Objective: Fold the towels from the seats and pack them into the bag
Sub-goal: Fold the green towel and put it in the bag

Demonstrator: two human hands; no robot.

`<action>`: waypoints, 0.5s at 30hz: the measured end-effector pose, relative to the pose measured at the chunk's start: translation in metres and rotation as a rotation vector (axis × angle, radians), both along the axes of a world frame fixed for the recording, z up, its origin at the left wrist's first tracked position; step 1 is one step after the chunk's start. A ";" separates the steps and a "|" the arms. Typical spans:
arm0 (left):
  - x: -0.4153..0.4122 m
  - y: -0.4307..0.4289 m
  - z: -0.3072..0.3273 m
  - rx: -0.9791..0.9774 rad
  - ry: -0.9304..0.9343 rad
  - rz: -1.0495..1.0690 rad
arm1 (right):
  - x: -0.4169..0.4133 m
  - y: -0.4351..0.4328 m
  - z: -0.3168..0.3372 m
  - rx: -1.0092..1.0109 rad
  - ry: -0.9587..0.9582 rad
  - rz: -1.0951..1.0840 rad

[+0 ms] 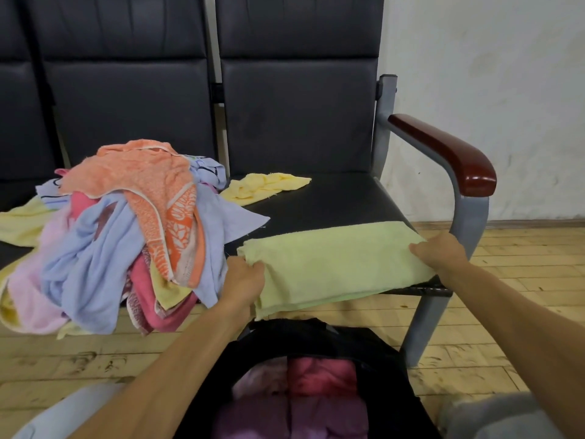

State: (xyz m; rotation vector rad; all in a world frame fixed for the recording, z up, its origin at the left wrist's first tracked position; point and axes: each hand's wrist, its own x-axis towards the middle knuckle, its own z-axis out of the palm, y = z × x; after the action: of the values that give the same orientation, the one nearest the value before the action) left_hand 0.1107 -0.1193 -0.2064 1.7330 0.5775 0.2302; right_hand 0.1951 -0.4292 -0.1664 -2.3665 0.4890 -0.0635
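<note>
Item: pale green towel (pixel 332 264), qty 1, lying flat and doubled along the front edge of the bench (pixel 332 201), rt-hand seat, its near edge hanging just over the front. Left hand (pixel 243 277) grips the towel's left end and right hand (pixel 440 251) the right end by the front rt corner; fingers (pixel 254 264) of both are curled narrow onto the cloth, holding nothing else. Step, as judged: mid-fold, 1 lengthwise fold looks done. Next move prob. calls for bringing 1 end over to the other, edges matched and cloth kept taut, then lowering it into the bag (pixel 373 343). Bag: qty 1, black, open, on the floor directly below the bench's front edge, between the forearms; pink and purple folded pcs inside, approx. 3, blurred, exact no. can't be told. Heap of unfolded towels (pixel 126 232): qty 1, on the next seat to the left, spilling over the front edge; orange, blue, pink, yellow seen, count within not readable. Loose yellow towel (pixel 266 186): qty 1, crumpled at the rear of the rt seat, apart from the green one. Armrest (pixel 449 153): qty 1, rt end. Task est. well short of done.
</note>
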 end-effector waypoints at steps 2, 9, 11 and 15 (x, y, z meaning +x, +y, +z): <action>-0.005 -0.003 -0.007 -0.137 0.017 0.109 | 0.000 0.000 -0.001 0.044 0.012 -0.012; -0.018 -0.010 -0.019 -0.253 0.095 0.227 | -0.004 0.005 0.001 0.015 0.008 0.005; -0.017 -0.009 -0.021 -0.409 0.087 0.208 | -0.005 0.009 0.001 0.027 0.008 0.009; -0.016 -0.009 -0.021 -0.416 0.097 0.165 | -0.007 0.015 0.002 0.059 -0.012 0.014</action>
State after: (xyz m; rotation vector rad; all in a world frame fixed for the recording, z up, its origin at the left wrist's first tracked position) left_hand 0.0945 -0.1282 -0.2277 1.3009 0.7815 0.1297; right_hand 0.1886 -0.4146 -0.1642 -2.3102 0.4629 -0.0558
